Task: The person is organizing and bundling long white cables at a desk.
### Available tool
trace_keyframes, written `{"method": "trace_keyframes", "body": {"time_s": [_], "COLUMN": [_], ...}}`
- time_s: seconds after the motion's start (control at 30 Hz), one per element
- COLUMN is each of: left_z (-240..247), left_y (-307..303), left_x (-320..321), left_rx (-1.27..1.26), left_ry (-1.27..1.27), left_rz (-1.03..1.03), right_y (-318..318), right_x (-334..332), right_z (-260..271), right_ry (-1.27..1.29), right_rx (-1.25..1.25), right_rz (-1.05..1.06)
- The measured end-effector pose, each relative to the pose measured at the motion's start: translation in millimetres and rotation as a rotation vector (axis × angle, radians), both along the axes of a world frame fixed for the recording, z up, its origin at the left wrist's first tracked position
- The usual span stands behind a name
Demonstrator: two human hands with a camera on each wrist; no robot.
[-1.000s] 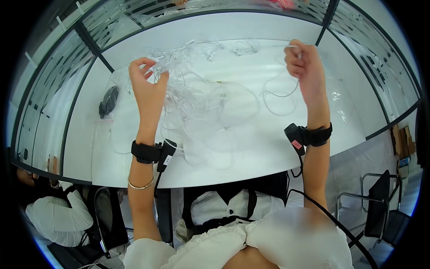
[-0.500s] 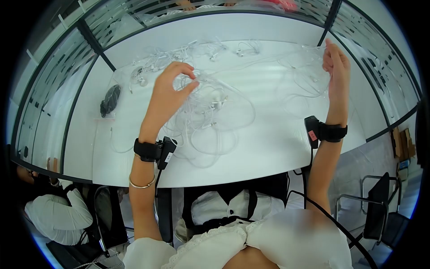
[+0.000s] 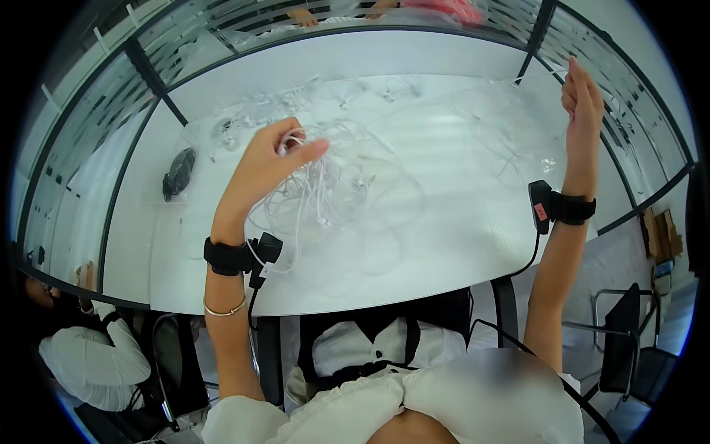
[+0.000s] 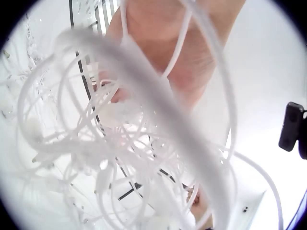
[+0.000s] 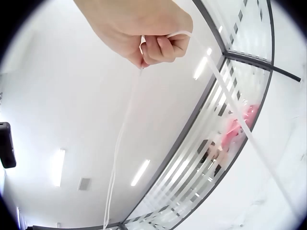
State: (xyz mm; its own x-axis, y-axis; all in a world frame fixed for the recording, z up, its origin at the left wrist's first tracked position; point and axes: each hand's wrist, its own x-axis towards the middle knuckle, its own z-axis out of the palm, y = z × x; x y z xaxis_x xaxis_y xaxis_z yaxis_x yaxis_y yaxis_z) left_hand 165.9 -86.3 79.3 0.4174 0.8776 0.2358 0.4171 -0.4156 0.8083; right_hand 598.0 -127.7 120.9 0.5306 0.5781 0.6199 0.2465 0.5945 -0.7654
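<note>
A tangled bundle of white cables (image 3: 318, 185) hangs at the left hand (image 3: 270, 159), whose thumb and fingers curl round its upper strands. In the left wrist view loops of white cable (image 4: 168, 110) pass close to the lens, below the palm. The right hand (image 3: 583, 96) is raised at the far right, its fingers curled on a thin white cable. From the right wrist view, that cable (image 5: 230, 100) runs out of the fist (image 5: 158, 43) toward the lower right, and thinner strands hang down from the fingertips.
More white cables (image 3: 274, 103) lie along the back of the white table (image 3: 444, 251). A black bundle in clear plastic (image 3: 178, 175) is at the left. Glass partitions (image 3: 636, 111) with dark frames surround the table. Another person's sleeve (image 3: 96, 366) shows at lower left, chairs (image 3: 625, 337) at right.
The right hand has moved far to the right with its cable. The left hand first moved right, then slightly back left, and the cable bundle now hangs from it.
</note>
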Motion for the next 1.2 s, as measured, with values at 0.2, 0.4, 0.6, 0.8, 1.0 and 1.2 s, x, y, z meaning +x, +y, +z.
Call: {"method": "trace_keyframes", "body": {"time_s": [0.2, 0.4, 0.6, 0.8, 1.0, 1.2], "left_z": [11, -8, 2, 10, -1, 6], "left_y": [-2, 38, 24, 12, -22, -14], "left_x": [-12, -68, -66, -59, -45, -8], "left_rx": [0.027, 0.047, 0.2, 0.199, 0.646, 0.407], "left_ry": [-0.495, -0.747, -0.544, -0.169, 0.712, 0.211], "left_rz": [0.137, -0.007, 0.222, 0.053, 0.03, -0.194], "right_y": [4, 6, 9, 5, 15, 15], "right_x": [1, 7, 12, -13, -15, -2], "right_z": [-7, -15, -21, -24, -31, -45], "right_ry": [-0.071, -0.096, -0.038, -0.132, -0.334, -0.449], "right_rx": [-0.078, -0.164, -0.129, -0.24, -0.307, -0.445], "right_rz": [0.001, -0.029, -0.079, 0.03, 0.156, 0.081]}}
